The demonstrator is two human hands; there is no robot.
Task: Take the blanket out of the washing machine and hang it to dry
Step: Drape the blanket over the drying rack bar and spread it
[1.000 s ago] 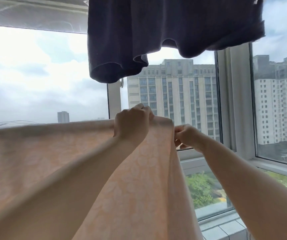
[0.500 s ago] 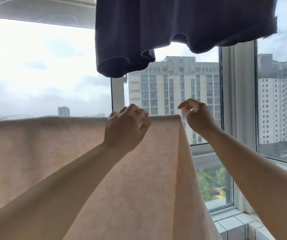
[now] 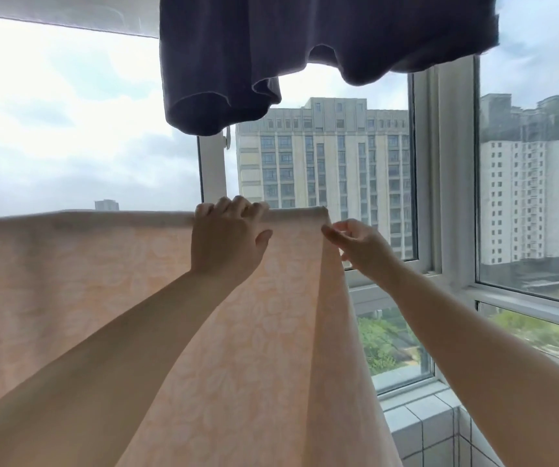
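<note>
A pale peach blanket [image 3: 69, 281] with a faint leaf print hangs draped over a horizontal line at a balcony window, its folded top edge running level from the left border of the view to a corner just right of centre. From that edge the cloth falls straight down, and its right-hand side edge drops away steeply toward the bottom of the view. The rail or line beneath the fold is hidden by the fabric.

The left hand [image 3: 227, 241] rests at the fold near the right end, palm against the near face of the cloth, its fingers [image 3: 237, 204] curled over the top edge and the thumb spread out to the right on the fabric. Whether those fingers clamp the fold or merely hook over it cannot be told.

The right hand [image 3: 360, 246] sits just beside the blanket's upper right corner, with thumb and forefinger brought together at the side edge, pinching it just below the fold; its other fingers are loosely bent behind.

Above both hands a dark navy garment [image 3: 305, 38] hangs from overhead, well clear of the blanket. Beyond the white window frame [image 3: 439, 163] stand a beige high-rise [image 3: 321, 156] and a white tower block [image 3: 530, 190] under cloudy sky, with white tiles [image 3: 429, 423] on the sill at lower right.
</note>
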